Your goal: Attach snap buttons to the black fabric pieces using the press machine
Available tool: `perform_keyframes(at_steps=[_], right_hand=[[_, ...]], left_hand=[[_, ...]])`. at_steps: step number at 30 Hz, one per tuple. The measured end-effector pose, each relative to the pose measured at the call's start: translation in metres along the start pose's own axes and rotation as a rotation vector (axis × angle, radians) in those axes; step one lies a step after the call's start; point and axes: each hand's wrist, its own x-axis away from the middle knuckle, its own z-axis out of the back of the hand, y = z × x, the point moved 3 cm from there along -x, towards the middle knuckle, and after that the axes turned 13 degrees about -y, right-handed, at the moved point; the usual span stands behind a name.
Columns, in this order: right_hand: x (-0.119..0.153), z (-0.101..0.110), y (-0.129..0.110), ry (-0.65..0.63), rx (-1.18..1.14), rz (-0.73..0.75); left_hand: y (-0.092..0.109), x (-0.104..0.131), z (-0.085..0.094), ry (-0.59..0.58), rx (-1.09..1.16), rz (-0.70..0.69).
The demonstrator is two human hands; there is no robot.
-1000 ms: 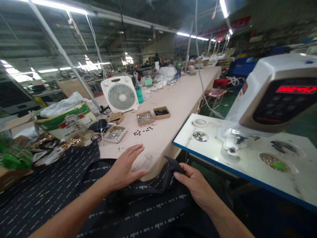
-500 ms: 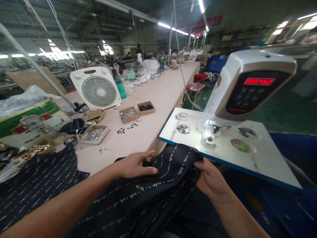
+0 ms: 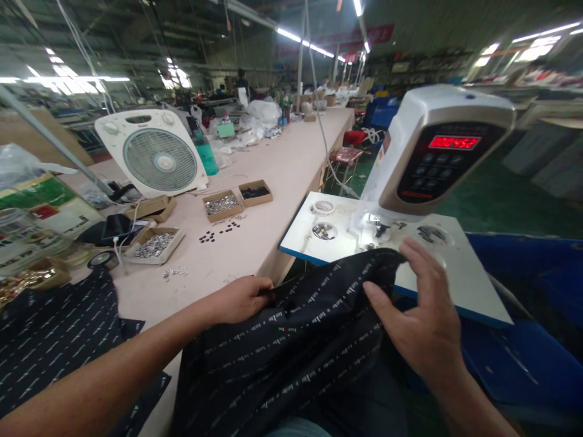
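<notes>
A dark cloth [image 3: 300, 358] with rows of small white lettering hangs across my lap, its upper edge raised in front of the machine plate. My left hand [image 3: 243, 298] is closed on the edge of this cloth at its left. At the other end my right hand [image 3: 423, 315] is open, thumb apart from the fingers, with the thumb tip against or very close to the cloth. Beyond the cloth stands a white and bronze press machine [image 3: 449, 152] with a red lit number display. The cloth covers part of its white plate [image 3: 483, 285], and the lower press area is partly hidden.
On the pink-topped table [image 3: 255, 243] are boxes of silver metal parts [image 3: 157, 246] and black parts [image 3: 255, 193], with loose black pieces [image 3: 218, 232]. A box fan [image 3: 159, 155] stands behind. More dark patterned cloth [image 3: 54, 346] lies at left. A red chair [image 3: 346, 155] is beyond.
The cloth has been spread out and its edge raised. My left hand has closed on the edge; my right hand has moved right and up and opened. The view has shifted slightly right.
</notes>
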Motion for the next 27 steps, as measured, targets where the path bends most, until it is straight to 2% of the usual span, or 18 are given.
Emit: perform_keyframes(at_steps=[1,2,3,5,6,8,11,14,17,22,27], right_hand=[[-0.001,0.002,-0.019,0.007,0.115,0.166],[-0.002,0.000,-0.036,-0.046,0.189,0.314],[-0.003,-0.005,-0.048,-0.139,0.236,0.429],[-0.008,-0.024,-0.058,-0.387,0.275,0.538],[-0.010,-0.035,-0.056,-0.518,0.270,0.531],[-0.014,-0.056,-0.042,-0.760,0.212,0.427],[-0.014,-0.075,-0.022,-0.974,0.094,0.237],[-0.012,-0.077,-0.020,-0.993,0.001,0.198],[-0.014,-0.074,-0.026,-1.014,-0.131,0.168],[-0.020,-0.074,-0.022,-0.990,-0.270,0.042],[-0.017,-0.076,-0.015,-1.012,-0.276,-0.037]], left_hand=[[0.005,-0.001,0.000,0.036,-0.019,-0.011],[0.010,-0.001,0.000,0.068,-0.030,-0.025],[0.015,-0.001,0.000,0.098,-0.039,-0.039],[0.025,0.000,-0.001,0.144,-0.055,-0.046],[0.029,0.000,-0.002,0.166,-0.064,-0.036],[0.035,0.003,-0.005,0.176,-0.064,-0.002],[0.037,0.004,-0.011,0.055,-0.052,0.016],[0.030,0.002,-0.015,-0.089,-0.089,0.011],[0.023,-0.003,-0.011,-0.090,-0.062,-0.051],[0.014,-0.011,-0.018,-0.226,0.392,-0.081],[0.007,-0.015,-0.036,-0.201,0.724,-0.110]])
